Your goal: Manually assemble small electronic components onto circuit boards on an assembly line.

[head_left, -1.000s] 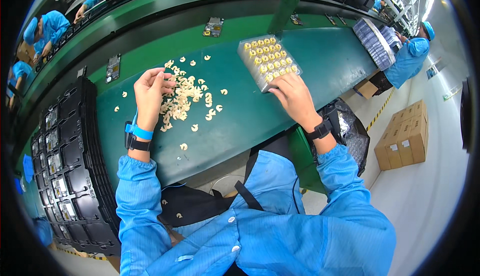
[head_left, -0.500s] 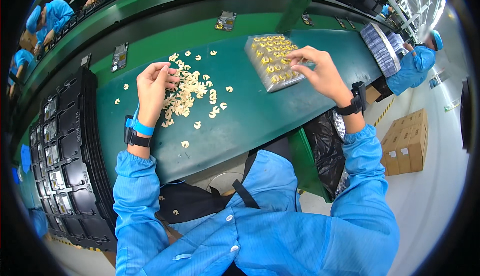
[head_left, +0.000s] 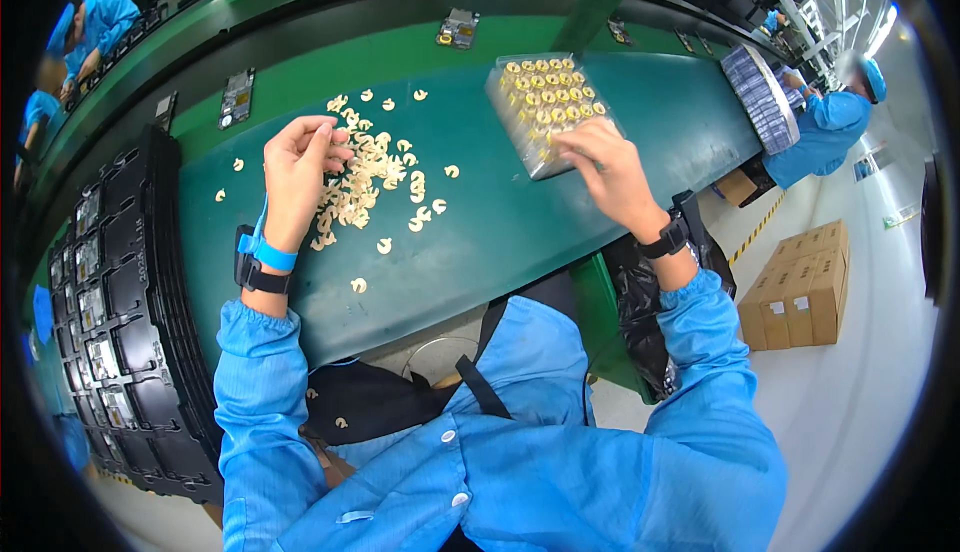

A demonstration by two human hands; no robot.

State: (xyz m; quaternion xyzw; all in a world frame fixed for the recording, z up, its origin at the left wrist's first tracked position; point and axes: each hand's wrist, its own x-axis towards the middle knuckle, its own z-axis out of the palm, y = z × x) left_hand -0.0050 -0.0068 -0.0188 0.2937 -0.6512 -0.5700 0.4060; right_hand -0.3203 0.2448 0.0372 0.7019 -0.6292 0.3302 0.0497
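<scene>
- The green table [head_left: 520, 222] runs across the view, with a darker raised shelf behind it.
- A stack of black trays [head_left: 120, 302] stands along the table's left end, some pockets holding small pale parts.
- Brown cardboard boxes [head_left: 800, 287] sit stacked on the pale floor to the right, each with a small white label on its side; yellow and black striped tape marks the floor near them.
- A black bag [head_left: 640, 332] hangs at the table's near edge by the right forearm.
- The clear tray [head_left: 545, 110] lies on the table at upper right, its pockets filled with rows of small yellowish parts.
- The pile of loose parts [head_left: 375, 177], cream-coloured and curved, is scattered mid-table, left of the clear tray.
- The right hand [head_left: 610, 172] rests on the near edge of the clear tray, fingers bent down onto it; whether they pinch a part cannot be told.
- The left hand [head_left: 300, 167] hovers at the pile's left edge, fingertips drawn together, apparently pinching a part.
</scene>
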